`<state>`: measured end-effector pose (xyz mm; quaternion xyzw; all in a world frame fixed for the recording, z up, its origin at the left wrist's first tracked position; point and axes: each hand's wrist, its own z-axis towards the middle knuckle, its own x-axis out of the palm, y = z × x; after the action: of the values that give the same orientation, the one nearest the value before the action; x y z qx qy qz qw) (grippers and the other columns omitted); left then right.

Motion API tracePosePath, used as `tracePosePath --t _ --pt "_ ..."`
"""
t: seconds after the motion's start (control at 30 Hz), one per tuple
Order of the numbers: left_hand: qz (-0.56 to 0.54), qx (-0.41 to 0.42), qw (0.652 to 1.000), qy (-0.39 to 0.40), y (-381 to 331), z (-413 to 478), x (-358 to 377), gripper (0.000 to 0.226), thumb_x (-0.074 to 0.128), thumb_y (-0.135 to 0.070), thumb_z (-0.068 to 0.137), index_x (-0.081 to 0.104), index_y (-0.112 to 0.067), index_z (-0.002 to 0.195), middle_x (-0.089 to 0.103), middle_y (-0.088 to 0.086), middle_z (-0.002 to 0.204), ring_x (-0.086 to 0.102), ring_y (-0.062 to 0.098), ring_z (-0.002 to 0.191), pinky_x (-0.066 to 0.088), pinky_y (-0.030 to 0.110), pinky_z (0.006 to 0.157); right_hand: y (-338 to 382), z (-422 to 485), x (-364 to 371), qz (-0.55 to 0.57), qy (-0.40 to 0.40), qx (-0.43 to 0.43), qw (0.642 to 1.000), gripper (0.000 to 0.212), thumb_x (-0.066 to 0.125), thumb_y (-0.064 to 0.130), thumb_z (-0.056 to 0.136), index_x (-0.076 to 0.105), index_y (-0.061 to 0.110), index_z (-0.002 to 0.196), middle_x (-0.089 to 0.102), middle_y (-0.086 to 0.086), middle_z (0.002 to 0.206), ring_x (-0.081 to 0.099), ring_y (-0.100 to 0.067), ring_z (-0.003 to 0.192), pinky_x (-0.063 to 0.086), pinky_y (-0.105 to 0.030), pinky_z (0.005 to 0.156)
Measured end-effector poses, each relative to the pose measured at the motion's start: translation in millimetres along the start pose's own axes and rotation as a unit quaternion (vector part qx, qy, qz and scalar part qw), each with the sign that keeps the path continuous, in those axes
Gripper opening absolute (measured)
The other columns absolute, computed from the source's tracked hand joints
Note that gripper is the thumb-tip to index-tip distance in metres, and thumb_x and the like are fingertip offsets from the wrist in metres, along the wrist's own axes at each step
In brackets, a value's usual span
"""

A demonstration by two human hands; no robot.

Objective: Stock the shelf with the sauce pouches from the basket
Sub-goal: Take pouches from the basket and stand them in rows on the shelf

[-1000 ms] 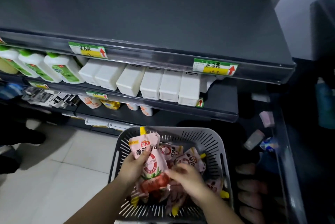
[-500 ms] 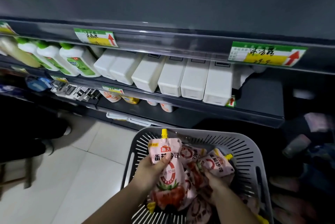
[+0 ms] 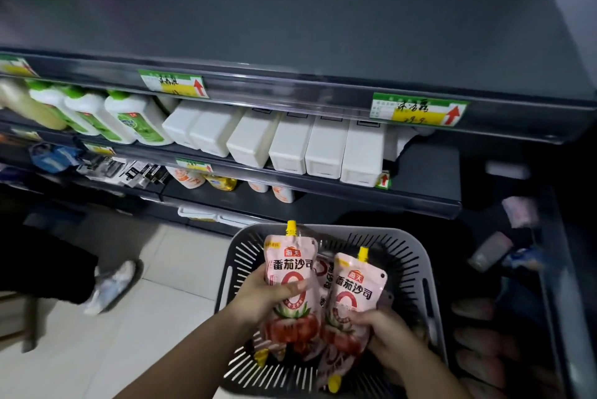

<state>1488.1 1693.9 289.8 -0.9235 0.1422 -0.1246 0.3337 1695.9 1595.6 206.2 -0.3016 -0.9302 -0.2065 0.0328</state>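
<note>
the second sauce pouch (image 3: 353, 295) is now lifted above the basket (image 3: 420, 256); before, it lay inside. it stands beside the first sauce pouch (image 3: 287, 272). my left hand (image 3: 261, 295) grips the first, thumb curled across it. my right hand (image 3: 384, 337) grips the second's bottom.

Dark grey shelf (image 3: 290, 27), lower shelf (image 3: 426, 172) carrying row of white boxes (image 3: 287, 146), green-capped bottles (image 3: 129, 120) beside them
</note>
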Motion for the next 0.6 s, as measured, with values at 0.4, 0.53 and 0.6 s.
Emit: tracePosePath --t 0.4,0.53,0.6 --pt "0.002 0.053 0.993 0.106 -59.2 -50.4 3.3 0.063 0.089 -0.017 0.066 0.062 -0.007 0.122 0.072 0.020 0.116 0.070 0.040 0.106 0.057 0.049 0.091 42.1 -117.9 46.7 0.039 0.107 -0.214 0.970 0.050 0.075 0.008 0.073 0.065 -0.003 0.120 0.072 -0.025 0.112 0.070 -0.042 0.104 0.056 -0.053 0.090" --pt "-0.001 0.073 0.985 0.158 -84.1 -78.1 -2.3 0.058 0.086 -0.010 0.068 0.062 -0.004 0.120 0.071 0.023 0.116 0.070 0.040 0.104 0.058 0.047 0.086 46.5 -161.2 62.0 0.049 0.049 -0.293 0.954 0.061 0.084 0.014 0.061 0.064 0.003 0.118 0.074 -0.021 0.111 0.071 -0.039 0.104 0.054 -0.055 0.094" --pt "0.013 0.091 0.980 0.177 -97.3 -92.1 -5.8 0.059 0.086 -0.011 0.066 0.062 -0.005 0.120 0.072 0.023 0.116 0.070 0.039 0.104 0.058 0.046 0.087 48.8 -183.2 65.3 0.063 0.039 -0.340 0.937 0.058 0.082 0.014 0.063 0.064 0.004 0.118 0.074 -0.019 0.111 0.072 -0.037 0.103 0.057 -0.051 0.089"
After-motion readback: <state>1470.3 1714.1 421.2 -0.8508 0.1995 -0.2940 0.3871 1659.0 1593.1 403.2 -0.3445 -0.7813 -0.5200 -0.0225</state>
